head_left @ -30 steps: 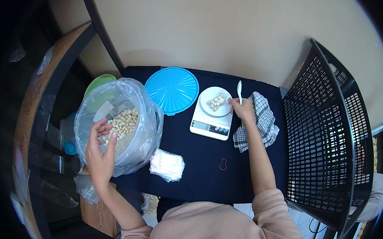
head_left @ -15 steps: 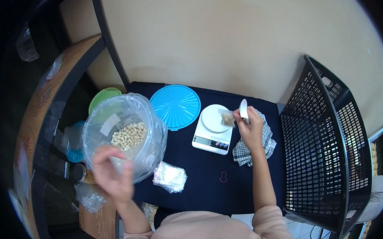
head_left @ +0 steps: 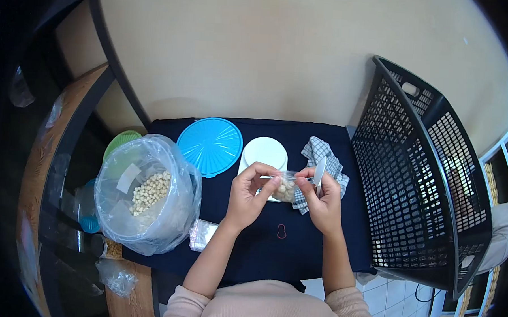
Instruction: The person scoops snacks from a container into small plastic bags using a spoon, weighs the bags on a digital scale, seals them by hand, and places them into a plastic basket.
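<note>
A small clear plastic bag [head_left: 285, 191] with pale round pieces inside hangs between my two hands. My left hand [head_left: 248, 197] pinches its upper left edge. At the opposite edge, the fingers of my right hand [head_left: 324, 207] pinch it too, while a white spoon [head_left: 320, 170] stands up from the same hand. Behind the bag is a white kitchen scale [head_left: 265, 153], its display hidden by my left hand and the bag. Left of my hands, a large container lined with clear plastic [head_left: 183, 212] holds many pale round pieces [head_left: 151, 193].
A blue lid [head_left: 211, 146] lies left of the scale, a checked cloth [head_left: 330, 162] right of it. A red rubber band [head_left: 282, 231] and a stack of clear bags [head_left: 202, 235] lie nearer me. A tall black basket [head_left: 417, 182] stands at the right.
My left hand has moved right, from above the lined container to the small bag, and now grips it. My right hand has brought the bag nearer, off the scale's plate. The view has shifted slightly.
</note>
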A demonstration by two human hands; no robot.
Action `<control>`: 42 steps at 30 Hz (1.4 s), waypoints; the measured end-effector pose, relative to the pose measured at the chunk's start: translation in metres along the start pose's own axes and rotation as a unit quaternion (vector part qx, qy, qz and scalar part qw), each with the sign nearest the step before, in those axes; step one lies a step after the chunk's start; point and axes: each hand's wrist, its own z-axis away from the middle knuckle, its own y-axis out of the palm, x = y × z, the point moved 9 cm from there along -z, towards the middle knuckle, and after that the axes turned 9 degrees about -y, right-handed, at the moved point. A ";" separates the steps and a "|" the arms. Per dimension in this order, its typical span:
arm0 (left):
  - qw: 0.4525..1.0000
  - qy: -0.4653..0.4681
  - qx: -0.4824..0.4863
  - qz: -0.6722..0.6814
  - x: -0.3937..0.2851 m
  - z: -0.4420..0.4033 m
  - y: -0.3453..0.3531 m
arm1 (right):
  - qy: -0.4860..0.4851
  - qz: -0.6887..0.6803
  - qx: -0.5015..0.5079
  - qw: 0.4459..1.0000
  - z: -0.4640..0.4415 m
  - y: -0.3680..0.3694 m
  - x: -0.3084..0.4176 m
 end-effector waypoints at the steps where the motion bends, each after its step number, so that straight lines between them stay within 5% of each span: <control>1: 1.000 0.022 -0.015 0.010 -0.001 0.000 0.000 | 0.001 0.002 -0.006 1.000 0.004 -0.003 -0.001; 9: 0.999 0.013 0.008 -0.034 -0.002 -0.003 0.025 | -0.089 -0.017 -0.108 0.990 0.020 -0.037 0.004; 11: 0.982 0.072 -0.001 -0.174 -0.016 -0.002 0.029 | -0.088 0.003 -0.108 0.990 0.021 -0.041 0.007; 26: 0.962 0.114 -0.038 -0.245 -0.038 0.006 0.060 | -0.155 0.010 -0.194 0.969 0.035 -0.064 0.010; 36: 0.952 0.135 0.034 -0.273 -0.035 0.001 0.071 | -0.178 0.073 -0.100 0.976 0.030 -0.053 0.022; 42: 0.952 0.125 0.017 -0.280 -0.034 0.001 0.068 | -0.189 0.104 -0.136 0.967 0.033 -0.053 0.023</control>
